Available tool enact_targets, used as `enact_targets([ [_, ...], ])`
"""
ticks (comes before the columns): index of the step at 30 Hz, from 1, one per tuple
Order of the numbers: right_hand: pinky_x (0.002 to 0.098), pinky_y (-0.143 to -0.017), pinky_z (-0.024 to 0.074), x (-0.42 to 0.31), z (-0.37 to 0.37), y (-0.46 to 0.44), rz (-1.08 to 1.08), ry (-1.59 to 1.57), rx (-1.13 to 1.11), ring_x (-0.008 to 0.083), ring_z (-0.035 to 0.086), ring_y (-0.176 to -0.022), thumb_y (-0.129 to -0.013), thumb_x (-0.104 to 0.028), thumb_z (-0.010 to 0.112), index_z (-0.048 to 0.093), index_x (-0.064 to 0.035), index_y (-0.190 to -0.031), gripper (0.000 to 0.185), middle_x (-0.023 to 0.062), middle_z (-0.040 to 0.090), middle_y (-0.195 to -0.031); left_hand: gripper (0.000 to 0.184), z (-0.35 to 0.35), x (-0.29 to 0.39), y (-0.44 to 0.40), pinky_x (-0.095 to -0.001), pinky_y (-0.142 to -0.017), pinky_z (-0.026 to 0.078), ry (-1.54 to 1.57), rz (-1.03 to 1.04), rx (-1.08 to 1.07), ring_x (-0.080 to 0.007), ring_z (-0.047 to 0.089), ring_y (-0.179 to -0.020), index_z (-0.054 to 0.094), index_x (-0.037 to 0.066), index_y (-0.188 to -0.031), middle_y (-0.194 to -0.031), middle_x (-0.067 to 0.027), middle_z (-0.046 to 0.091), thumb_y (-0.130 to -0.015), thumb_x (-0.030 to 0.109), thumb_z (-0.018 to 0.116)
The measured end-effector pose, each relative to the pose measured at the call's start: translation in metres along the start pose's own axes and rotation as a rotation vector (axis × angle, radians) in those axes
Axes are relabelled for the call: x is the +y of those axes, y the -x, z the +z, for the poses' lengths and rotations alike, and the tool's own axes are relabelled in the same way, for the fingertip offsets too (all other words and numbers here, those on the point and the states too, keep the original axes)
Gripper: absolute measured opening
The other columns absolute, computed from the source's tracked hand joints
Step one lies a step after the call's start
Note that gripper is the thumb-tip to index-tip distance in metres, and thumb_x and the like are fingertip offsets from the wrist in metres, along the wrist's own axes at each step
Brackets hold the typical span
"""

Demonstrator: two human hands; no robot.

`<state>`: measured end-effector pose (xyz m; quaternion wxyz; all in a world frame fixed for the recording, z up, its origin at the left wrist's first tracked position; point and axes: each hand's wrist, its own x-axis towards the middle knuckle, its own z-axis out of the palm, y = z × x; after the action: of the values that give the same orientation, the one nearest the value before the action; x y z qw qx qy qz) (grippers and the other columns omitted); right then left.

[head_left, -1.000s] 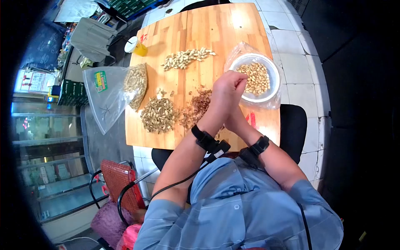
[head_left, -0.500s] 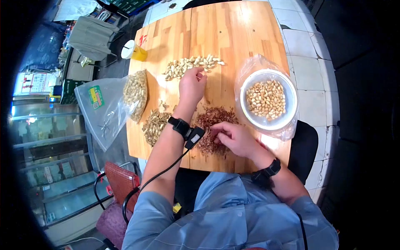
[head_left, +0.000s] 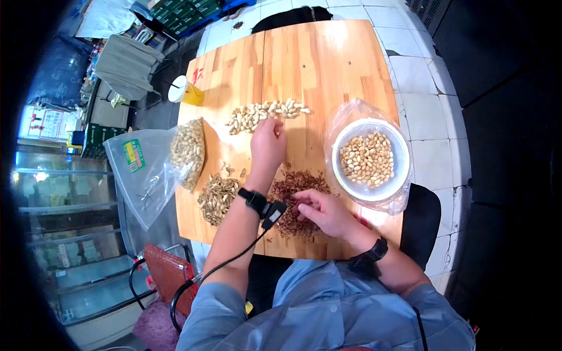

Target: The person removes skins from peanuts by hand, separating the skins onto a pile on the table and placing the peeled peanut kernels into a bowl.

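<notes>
I'm in what looks like a small eatery or shop: my wooden table (head_left: 328,64) bears a red marking (head_left: 197,76), a glass-fronted display cabinet (head_left: 88,251) stands to my left, green boxes (head_left: 182,17) are stacked beyond, and white floor tiles (head_left: 418,117) lie right.

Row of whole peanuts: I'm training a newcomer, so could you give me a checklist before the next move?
1. Left hand by the whole peanuts: ok.
2. Peanut between its fingers: cannot tell, mostly hidden.
3. Right hand away from the red skins: not ok, it is at the pile.
4. Kernels inside the bowl: ok.
5. Shell heap apart from the whole peanuts: ok.
</notes>
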<state>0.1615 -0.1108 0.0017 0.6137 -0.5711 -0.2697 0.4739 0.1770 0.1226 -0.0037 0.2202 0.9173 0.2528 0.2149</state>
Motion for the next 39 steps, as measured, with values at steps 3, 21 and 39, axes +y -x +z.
enact_targets([
  [3, 0.0263, -0.069, 0.0526, -0.003, 0.011, 0.000, -0.012, -0.161, 0.172, 0.0142, 0.067, -0.079, -0.098, -0.017, 0.056, 0.054, 0.0019, -0.126, 0.034, 0.0090, 0.068, -0.094, 0.016, -0.033, 0.020, 0.034, -0.0305, -0.068, 0.052, 0.240, -0.183, -0.126, -0.0178, 0.063, -0.075, 0.064, 0.003, -0.097, -0.084, -0.0083, 0.065, -0.083, 0.007, 0.069],
  [21, 0.0204, -0.061, 0.0481, -0.028, 0.041, 0.027, 0.000, -0.218, 0.099, 0.0083, 0.061, -0.067, -0.093, -0.015, 0.066, 0.061, -0.0046, -0.095, 0.012, 0.0016, 0.066, -0.081, 0.017, -0.105, 0.058, 0.201, -0.0231, -0.071, 0.050, 1.221, -0.445, -0.284, -0.0093, 0.062, -0.078, 0.063, 0.002, -0.104, -0.090, -0.0049, 0.069, -0.093, 0.014, 0.067],
  [39, 0.0216, -0.068, 0.0499, -0.026, 0.090, 0.034, -0.048, -0.206, 0.055, 0.0079, 0.061, -0.079, -0.100, -0.023, 0.055, 0.062, -0.0019, -0.112, 0.025, 0.0055, 0.067, -0.103, 0.018, -0.102, 0.055, 0.236, -0.0226, -0.067, 0.047, 1.488, -0.561, -0.087, -0.0068, 0.057, -0.075, 0.066, 0.004, -0.106, -0.085, 0.0004, 0.063, -0.099, 0.020, 0.058],
])
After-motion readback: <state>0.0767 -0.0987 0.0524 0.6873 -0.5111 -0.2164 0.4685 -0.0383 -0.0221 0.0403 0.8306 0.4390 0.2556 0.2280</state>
